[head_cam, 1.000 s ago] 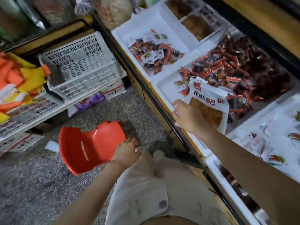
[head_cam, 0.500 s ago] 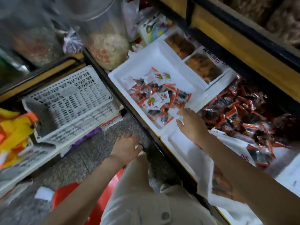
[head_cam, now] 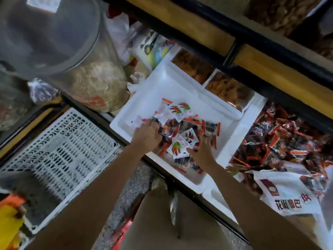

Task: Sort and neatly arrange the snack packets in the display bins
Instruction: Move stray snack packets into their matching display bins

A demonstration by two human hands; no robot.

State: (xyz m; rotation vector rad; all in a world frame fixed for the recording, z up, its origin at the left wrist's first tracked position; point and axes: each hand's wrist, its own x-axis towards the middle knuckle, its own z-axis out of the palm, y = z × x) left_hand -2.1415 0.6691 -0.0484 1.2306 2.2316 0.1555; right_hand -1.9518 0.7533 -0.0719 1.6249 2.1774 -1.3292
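While half a second before the left hand (head_cam: pixel 146 134) had lain on the person's pale trouser leg, it now reached into the white foam display bin (head_cam: pixel 162 83) and sat at the left edge of the heap of small white and red-edged snack packets (head_cam: pixel 180 109). Its fingers bent down into the heap, but blur hid whether they gripped a packet or only pressed on them. The right hand (head_cam: pixel 201 150), which earlier had hovered at the rim between two bins, had come across into the same bin. It lay with fingers spread and relaxed on top of the packets near the bin's front right, grasping nothing.

The packets were bunched in the middle of the bin, between the two hands, with bare white floor at the far side. The view had swung upward and leftward: the clear round plastic jar (head_cam: pixel 54 33) filled far more of the upper left, and the white perforated plastic crate (head_cam: pixel 59 147) sat larger at the left. To the right, the neighbouring bin of dark red wrapped snacks (head_cam: pixel 281 134) remained heaped, with the large white printed bag (head_cam: pixel 281 193) lying on its near end. Only a sliver of the red plastic stool (head_cam: pixel 124 231) showed by the person's leg.
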